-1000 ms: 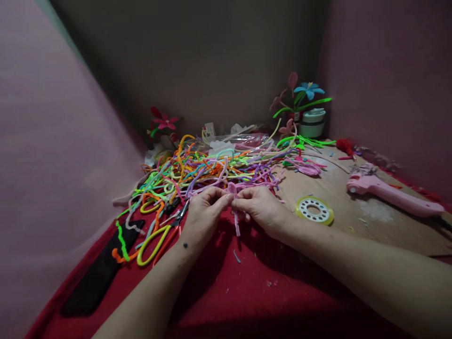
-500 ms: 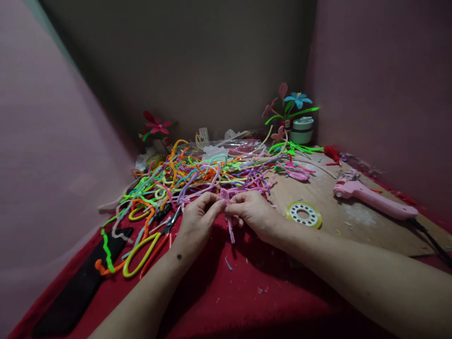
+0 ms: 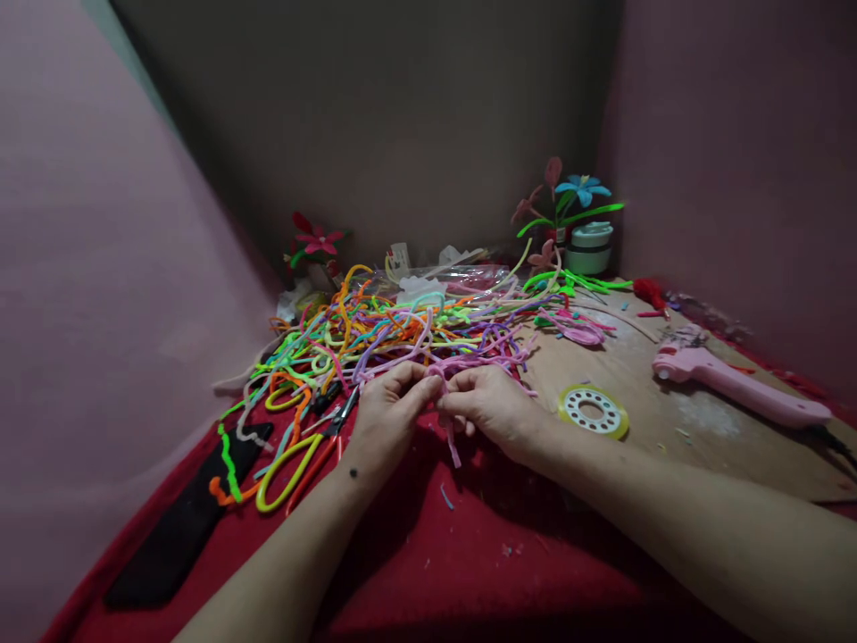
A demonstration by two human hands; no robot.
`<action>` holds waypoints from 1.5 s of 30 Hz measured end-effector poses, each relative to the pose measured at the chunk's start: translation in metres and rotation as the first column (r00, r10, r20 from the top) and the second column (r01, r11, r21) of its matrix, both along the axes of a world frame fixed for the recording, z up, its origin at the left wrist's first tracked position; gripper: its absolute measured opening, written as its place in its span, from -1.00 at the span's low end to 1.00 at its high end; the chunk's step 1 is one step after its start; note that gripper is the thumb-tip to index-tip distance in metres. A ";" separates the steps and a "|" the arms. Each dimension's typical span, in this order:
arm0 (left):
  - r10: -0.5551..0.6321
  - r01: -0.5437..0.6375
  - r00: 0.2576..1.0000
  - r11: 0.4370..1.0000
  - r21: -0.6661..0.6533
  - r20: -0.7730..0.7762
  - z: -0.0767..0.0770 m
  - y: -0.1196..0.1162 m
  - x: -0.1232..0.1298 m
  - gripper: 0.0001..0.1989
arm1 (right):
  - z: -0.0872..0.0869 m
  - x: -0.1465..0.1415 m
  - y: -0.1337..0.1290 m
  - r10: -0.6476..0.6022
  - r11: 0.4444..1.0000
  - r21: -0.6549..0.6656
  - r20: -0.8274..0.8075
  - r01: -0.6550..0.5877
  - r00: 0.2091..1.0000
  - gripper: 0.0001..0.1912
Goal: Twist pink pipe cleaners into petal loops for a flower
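Note:
Between my two hands is a pink pipe cleaner [image 3: 453, 444], its lower end hanging down below the fingers. My left hand [image 3: 395, 413] pinches it between thumb and forefinger. From the other side my right hand [image 3: 491, 406] grips it, fingertips close to those of the left. The upper part, partly hidden by the fingers, looks bent. Just beyond the hands lies a tangled heap of coloured pipe cleaners [image 3: 395, 330]. Scissors with yellow handles [image 3: 289, 473] rest beside my left wrist.
A pink glue gun [image 3: 743, 379] and a roll of tape [image 3: 564, 420] lie on a brown board [image 3: 643, 464] at right. A black flat object [image 3: 174, 536] is at left on the red cloth [image 3: 395, 580]. Pipe-cleaner flowers [image 3: 582, 190] and a lidded container [image 3: 589, 250] stand behind.
The whole view has shifted, so things sit slightly farther right. Both hands keep hold of the pink pipe cleaner, and its upper part shows less above the fingers.

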State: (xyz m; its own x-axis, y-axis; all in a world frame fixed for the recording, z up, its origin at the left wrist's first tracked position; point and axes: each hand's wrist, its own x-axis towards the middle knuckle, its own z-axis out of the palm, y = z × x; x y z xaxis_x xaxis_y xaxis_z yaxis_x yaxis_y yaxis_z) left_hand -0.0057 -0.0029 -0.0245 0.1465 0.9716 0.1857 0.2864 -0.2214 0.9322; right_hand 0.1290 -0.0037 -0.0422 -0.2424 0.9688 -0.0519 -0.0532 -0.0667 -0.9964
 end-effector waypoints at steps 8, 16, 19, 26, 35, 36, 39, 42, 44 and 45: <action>-0.053 0.080 0.977 0.989 -0.125 0.206 -0.003 0.005 -0.005 -0.85 | -0.002 0.001 -0.001 0.089 0.995 -0.028 -0.154 -0.095 0.984 -0.81; -0.027 0.055 0.981 0.989 -0.138 0.192 0.000 0.002 -0.003 -0.82 | -0.005 -0.002 -0.002 0.079 0.997 0.008 -0.024 -0.079 0.997 -0.83; 0.008 0.020 0.983 0.989 -0.147 0.184 0.002 0.000 -0.001 -0.80 | -0.005 -0.003 -0.002 0.068 0.997 0.029 -0.032 -0.067 0.997 -0.82; -0.066 0.139 0.944 0.969 -0.206 0.322 -0.004 0.004 -0.003 -0.85 | 0.000 -0.003 -0.006 0.098 0.994 -0.029 -0.128 -0.102 0.987 -0.78; -0.099 0.096 0.995 0.989 -0.109 -0.020 0.006 0.005 -0.009 -0.79 | -0.002 -0.003 -0.007 0.143 0.989 -0.039 -0.047 -0.145 0.989 -0.79; -0.113 0.107 0.992 0.990 -0.095 -0.058 0.007 0.005 -0.009 -0.79 | -0.003 -0.003 -0.007 0.154 0.988 -0.029 -0.035 -0.155 0.987 -0.79; -0.135 0.127 0.979 0.990 -0.061 -0.151 0.009 0.006 -0.012 -0.77 | -0.003 -0.003 -0.007 0.177 0.984 -0.009 -0.002 -0.177 0.984 -0.79; -0.165 0.152 0.979 0.982 -0.108 -0.118 0.009 0.005 -0.013 -0.76 | -0.003 -0.002 -0.005 0.172 0.985 -0.003 0.015 -0.172 0.985 -0.81; -0.208 0.198 0.977 0.965 -0.173 -0.041 0.009 0.005 -0.013 -0.75 | -0.003 -0.002 -0.005 0.162 0.987 0.003 0.010 -0.162 0.987 -0.81; -0.223 0.218 0.975 0.956 -0.199 -0.005 0.009 0.005 -0.013 -0.75 | -0.002 -0.002 -0.005 0.156 0.988 0.005 0.002 -0.156 0.988 -0.81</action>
State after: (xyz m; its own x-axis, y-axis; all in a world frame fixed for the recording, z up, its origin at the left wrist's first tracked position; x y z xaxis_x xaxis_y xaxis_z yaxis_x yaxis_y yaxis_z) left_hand -0.0185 0.0016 -0.0156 0.3636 0.9315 -0.0119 0.2771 -0.0960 0.9560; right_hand 0.1272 -0.0083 -0.0446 -0.3909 0.9192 -0.0480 -0.0410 -0.0695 -0.9967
